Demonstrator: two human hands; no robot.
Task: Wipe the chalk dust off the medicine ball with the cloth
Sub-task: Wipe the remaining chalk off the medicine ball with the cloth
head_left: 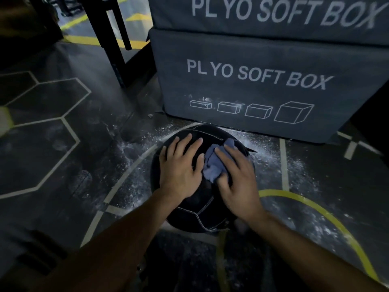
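Your right hand (237, 182) is pressing a bunched blue cloth (216, 163) onto the black medicine ball (202, 209), fingers curled loosely over it. Your left hand (181, 167) is lying flat and open on the ball's left side, which is sitting on the chalk-dusted floor (134, 180) just near the plyo soft box (252, 81).

Printed words on two stacked foam boxes
Beyond the hands, the lower box (263, 85) reads "PL YO SOFT BOX" in pale capitals above four box outlines; the upper box (273, 15) stacked on it carries the same words, larger.
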